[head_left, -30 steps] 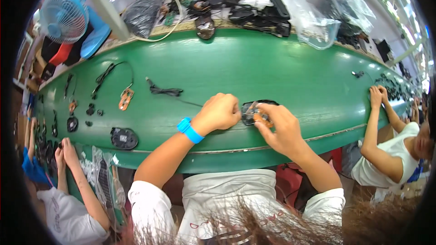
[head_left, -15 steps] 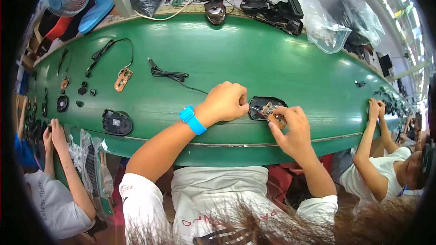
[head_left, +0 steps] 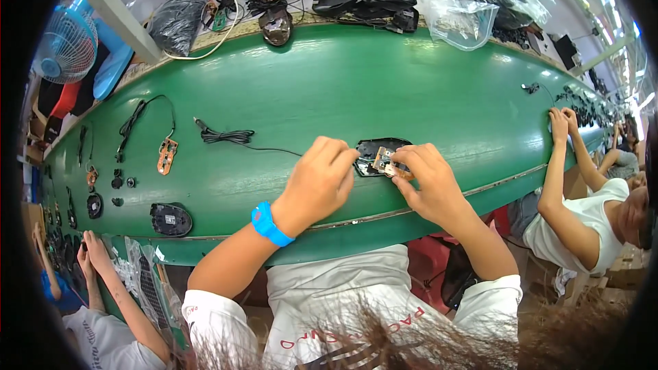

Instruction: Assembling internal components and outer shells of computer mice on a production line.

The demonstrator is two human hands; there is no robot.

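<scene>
Just in front of me a black mouse bottom shell (head_left: pixel 365 168) lies open side up on the green table. My right hand (head_left: pixel 433 183) pinches a small brown circuit board (head_left: pixel 381 157) over the right part of the shell. My left hand (head_left: pixel 317 179), with a blue band at its wrist, is at the shell's left edge, thumb and fingertips closed together on the black cable (head_left: pixel 274 149). Thin wires run between those fingers and the board. The cable's coiled part (head_left: pixel 229 136) with its plug lies to the left.
Left on the green table (head_left: pixel 329 82) lie another circuit board with cable (head_left: pixel 166 155), a mouse shell (head_left: pixel 171 220) and small black parts. Mouse parts and plastic bags (head_left: pixel 456 24) line the far ledge. Co-workers' hands (head_left: pixel 563 122) work at the right and left.
The view has shifted, so the far ledge appears further left. My right hand has lowered the circuit board toward the shell. My left hand has turned and its fingers now face the shell's edge.
</scene>
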